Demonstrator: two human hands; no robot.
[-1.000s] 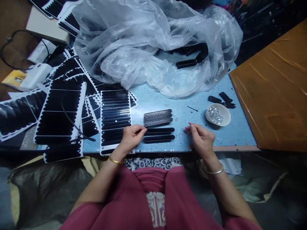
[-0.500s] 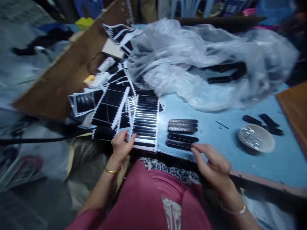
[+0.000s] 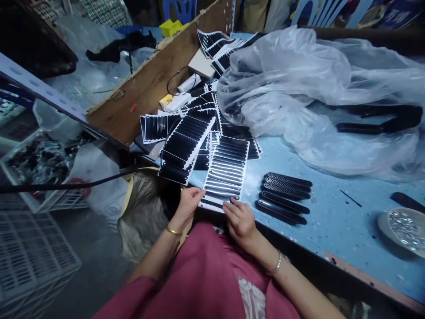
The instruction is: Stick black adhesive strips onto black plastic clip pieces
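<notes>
A white-backed sheet of black strip stickers [image 3: 226, 170] lies at the table's front edge, its lower end toward me. My left hand [image 3: 189, 204] pinches the sheet's lower left edge between thumb and finger. At the lower right corner, my right hand [image 3: 241, 221] has its fingers curled together on the sheet, by the end of the lowest black strips. Whether a strip is lifted there is too small to tell. Several loose black strips [image 3: 282, 206], some with a textured pattern, lie just to the right, apart from both hands.
More sticker sheets [image 3: 186, 139] are piled at the left against a wooden board [image 3: 139, 88]. Clear plastic bagging [image 3: 282, 84] covers the table's back. At the right are a bowl of small shiny pieces [image 3: 403, 228] and a thin dark stick [image 3: 351, 198]. White crates [image 3: 33, 252] stand lower left.
My right hand has moved left from the loose black strips to the sheet's lower right corner. My left hand stays at the sheet's left edge. The camera view has turned left.
</notes>
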